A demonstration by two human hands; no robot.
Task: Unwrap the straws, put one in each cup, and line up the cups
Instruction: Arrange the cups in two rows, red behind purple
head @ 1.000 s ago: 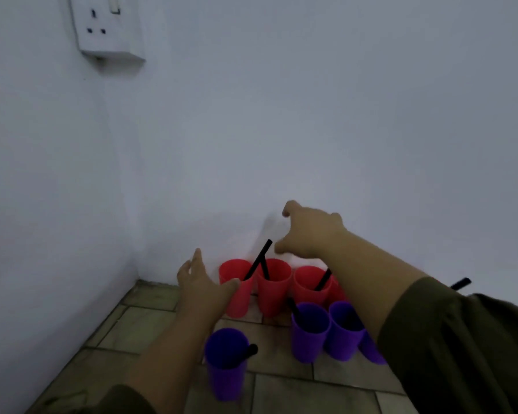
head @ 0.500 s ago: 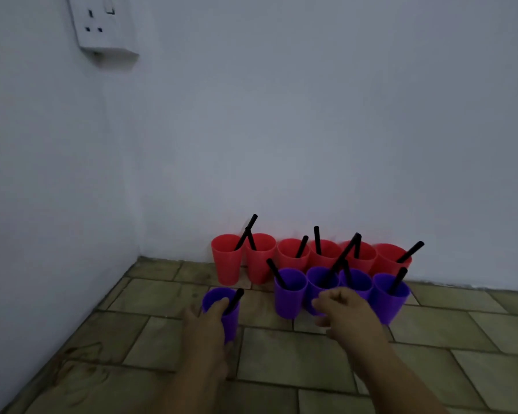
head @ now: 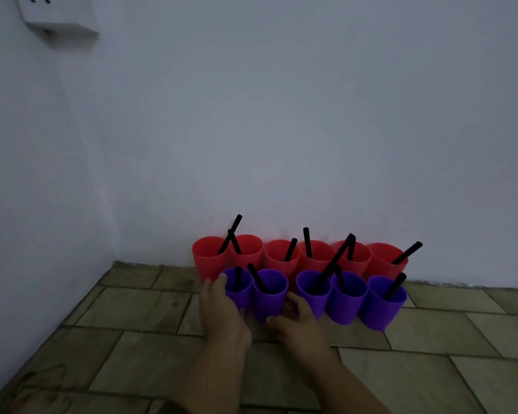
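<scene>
Floor tiles under cups, white walls

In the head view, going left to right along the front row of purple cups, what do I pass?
Left hand → leftmost purple cup → second purple cup → third purple cup → fourth purple cup → rightmost purple cup. The right hand overlaps the second and third cups, so it is left out.
</scene>
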